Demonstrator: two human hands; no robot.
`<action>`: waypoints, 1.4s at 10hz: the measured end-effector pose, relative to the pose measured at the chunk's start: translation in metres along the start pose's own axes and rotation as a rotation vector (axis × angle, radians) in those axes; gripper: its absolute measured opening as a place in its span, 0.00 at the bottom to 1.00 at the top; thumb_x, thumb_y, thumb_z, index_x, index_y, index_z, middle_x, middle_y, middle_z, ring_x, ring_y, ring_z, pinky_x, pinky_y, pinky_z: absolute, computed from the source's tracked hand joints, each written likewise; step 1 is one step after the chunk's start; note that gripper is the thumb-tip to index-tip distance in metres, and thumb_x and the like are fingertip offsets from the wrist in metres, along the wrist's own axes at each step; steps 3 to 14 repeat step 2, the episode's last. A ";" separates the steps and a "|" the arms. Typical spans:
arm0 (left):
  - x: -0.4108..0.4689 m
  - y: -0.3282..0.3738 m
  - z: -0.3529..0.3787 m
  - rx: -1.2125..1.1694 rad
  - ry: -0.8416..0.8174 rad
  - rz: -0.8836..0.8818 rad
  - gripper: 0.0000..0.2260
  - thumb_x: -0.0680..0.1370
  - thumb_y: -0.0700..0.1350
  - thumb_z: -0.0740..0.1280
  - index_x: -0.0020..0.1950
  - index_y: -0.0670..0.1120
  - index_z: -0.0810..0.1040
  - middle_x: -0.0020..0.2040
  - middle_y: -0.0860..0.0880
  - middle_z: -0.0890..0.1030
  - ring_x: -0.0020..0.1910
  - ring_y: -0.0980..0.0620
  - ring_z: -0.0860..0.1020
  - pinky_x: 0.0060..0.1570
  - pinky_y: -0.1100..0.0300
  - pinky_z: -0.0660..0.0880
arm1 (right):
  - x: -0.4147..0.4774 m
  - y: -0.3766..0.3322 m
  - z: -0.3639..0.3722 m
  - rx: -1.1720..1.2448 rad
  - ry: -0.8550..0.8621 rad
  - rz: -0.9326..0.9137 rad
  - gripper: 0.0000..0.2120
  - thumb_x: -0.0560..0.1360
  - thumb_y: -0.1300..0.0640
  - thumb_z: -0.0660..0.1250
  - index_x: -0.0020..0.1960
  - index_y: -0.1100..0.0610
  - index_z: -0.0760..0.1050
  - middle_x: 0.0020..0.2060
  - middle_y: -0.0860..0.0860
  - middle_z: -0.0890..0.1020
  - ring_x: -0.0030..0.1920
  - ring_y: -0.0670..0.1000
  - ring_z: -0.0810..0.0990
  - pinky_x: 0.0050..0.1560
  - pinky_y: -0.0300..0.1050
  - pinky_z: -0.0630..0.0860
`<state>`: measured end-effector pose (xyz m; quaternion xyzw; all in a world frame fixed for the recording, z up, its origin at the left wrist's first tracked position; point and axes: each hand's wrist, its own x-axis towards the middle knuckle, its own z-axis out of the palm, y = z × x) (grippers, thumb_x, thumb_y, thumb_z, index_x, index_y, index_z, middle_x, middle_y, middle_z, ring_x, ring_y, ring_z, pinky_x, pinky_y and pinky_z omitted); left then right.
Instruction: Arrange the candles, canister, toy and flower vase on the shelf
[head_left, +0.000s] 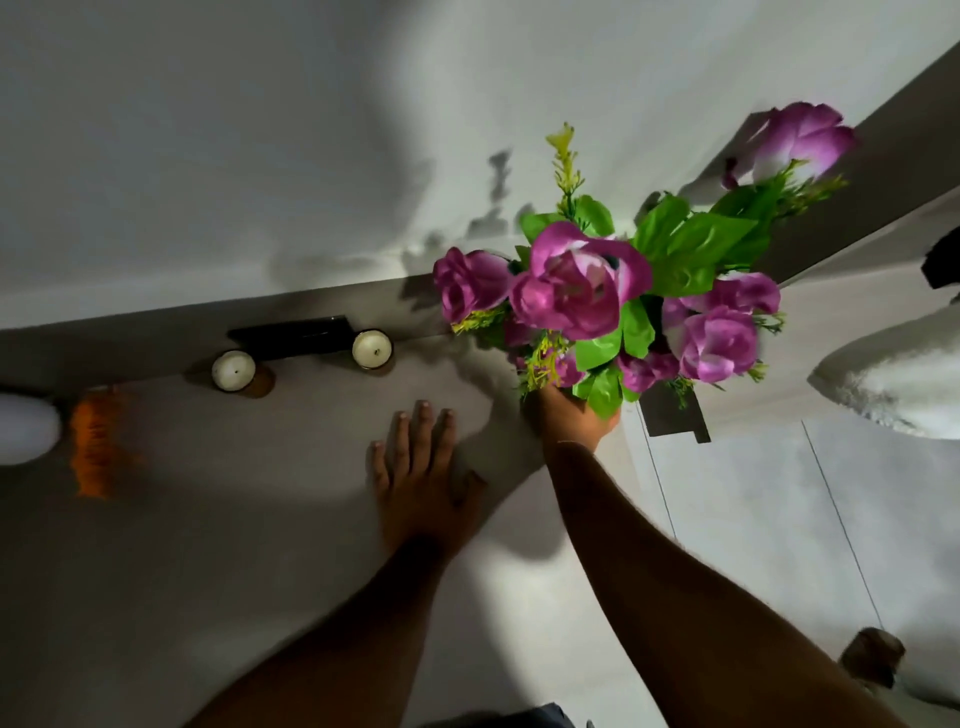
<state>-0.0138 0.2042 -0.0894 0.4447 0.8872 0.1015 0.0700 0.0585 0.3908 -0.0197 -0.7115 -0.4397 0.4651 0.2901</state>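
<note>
The right hand (569, 421) was the working grip: its fingers were wrapped around the base of the flower vase (608, 306), though the vessel itself was hidden under the hand and the spread of purple blooms and green leaves, so its shape could not be made out. The bouquet hung over the right end of the shelf (311, 519), near the back wall, and whether its bottom already touched the surface could not be told. The left hand (421, 478) held nothing; it lay flat and open, palm down, on the shelf just left of the vase.

Farther left, two white candles (234, 370) stood near the wall, one on either side of a dark, low object that may have been the canister (293, 338); this was too dim to be sure. At the far left edge sat an orange, fuzzy thing, probably the toy (96, 447), beside a blurred white shape.

Judging by this, the vase was the step in hand, with the other pieces seemingly in place. The next move would call for setting it down upright, clear of the nearer candle, and releasing only once it stood steady, since the top-heavy blooms could tip it.
</note>
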 end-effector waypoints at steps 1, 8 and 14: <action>0.004 -0.002 -0.009 -0.023 -0.007 -0.003 0.42 0.75 0.66 0.63 0.88 0.56 0.58 0.90 0.48 0.55 0.88 0.43 0.53 0.84 0.35 0.48 | 0.003 0.001 -0.003 -0.025 0.009 -0.036 0.13 0.64 0.51 0.77 0.46 0.52 0.80 0.50 0.53 0.87 0.56 0.54 0.84 0.69 0.56 0.76; -0.001 0.000 -0.008 -0.053 0.016 0.020 0.40 0.76 0.65 0.62 0.88 0.55 0.59 0.90 0.48 0.56 0.88 0.43 0.54 0.85 0.36 0.49 | -0.008 0.020 -0.015 -0.252 -0.003 -0.168 0.23 0.68 0.51 0.82 0.53 0.65 0.82 0.52 0.62 0.86 0.60 0.62 0.83 0.68 0.58 0.75; -0.001 0.000 -0.008 -0.053 0.016 0.020 0.40 0.76 0.65 0.62 0.88 0.55 0.59 0.90 0.48 0.56 0.88 0.43 0.54 0.85 0.36 0.49 | -0.008 0.020 -0.015 -0.252 -0.003 -0.168 0.23 0.68 0.51 0.82 0.53 0.65 0.82 0.52 0.62 0.86 0.60 0.62 0.83 0.68 0.58 0.75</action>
